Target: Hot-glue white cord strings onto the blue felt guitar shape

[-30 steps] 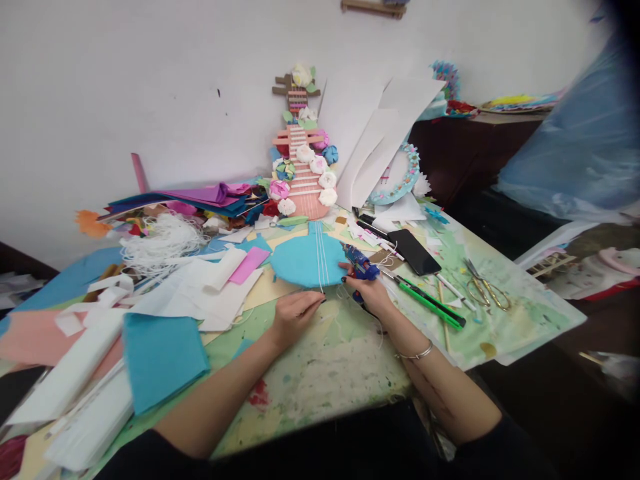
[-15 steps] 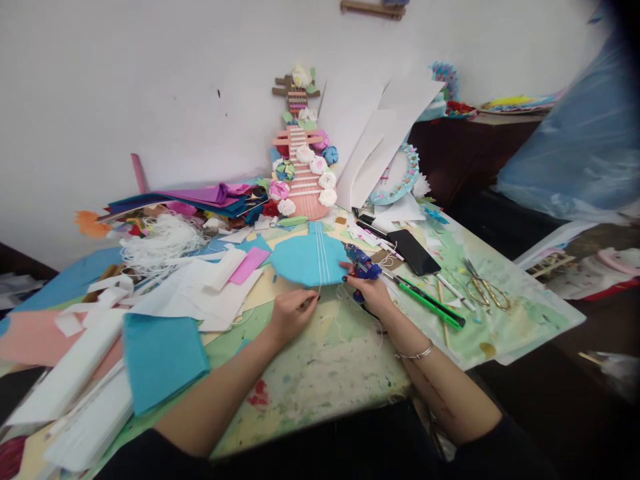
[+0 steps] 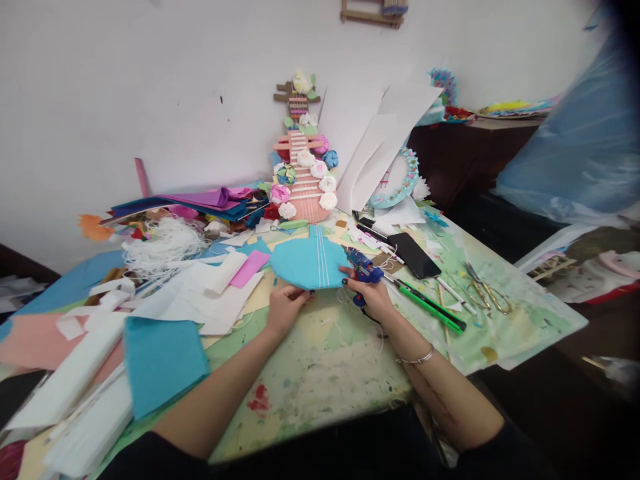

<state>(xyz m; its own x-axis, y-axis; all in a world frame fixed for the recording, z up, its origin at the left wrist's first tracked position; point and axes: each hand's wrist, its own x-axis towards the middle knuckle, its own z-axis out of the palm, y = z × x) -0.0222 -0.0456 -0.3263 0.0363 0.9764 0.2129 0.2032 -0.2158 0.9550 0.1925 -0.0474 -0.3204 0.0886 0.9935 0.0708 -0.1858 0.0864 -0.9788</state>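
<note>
A blue guitar-shaped cutout (image 3: 297, 260) with white strings (image 3: 323, 257) running down it is in front of me, tilted up at its near edge. My left hand (image 3: 287, 308) is closed at that lower edge, fingertips on the cutout just left of the string ends. In my right hand (image 3: 371, 293) is a blue hot glue gun (image 3: 367, 268), its nozzle pointing left beside the cutout's right side. The right thumb and fingertips also touch the cutout's right edge. A loose white string hangs below the glue gun.
A decorated guitar model (image 3: 306, 193) with paper flowers leans on the wall. To the right lie a phone (image 3: 414, 255), a green utility knife (image 3: 433, 307) and gold scissors (image 3: 485, 293). White string (image 3: 165, 247), papers and folded blue crepe paper (image 3: 166, 363) cover the left side.
My left hand has moved slightly left and up, from the string end to the cutout's lower edge. The cutout's near edge is raised slightly more. My right hand keeps the glue gun in place.
</note>
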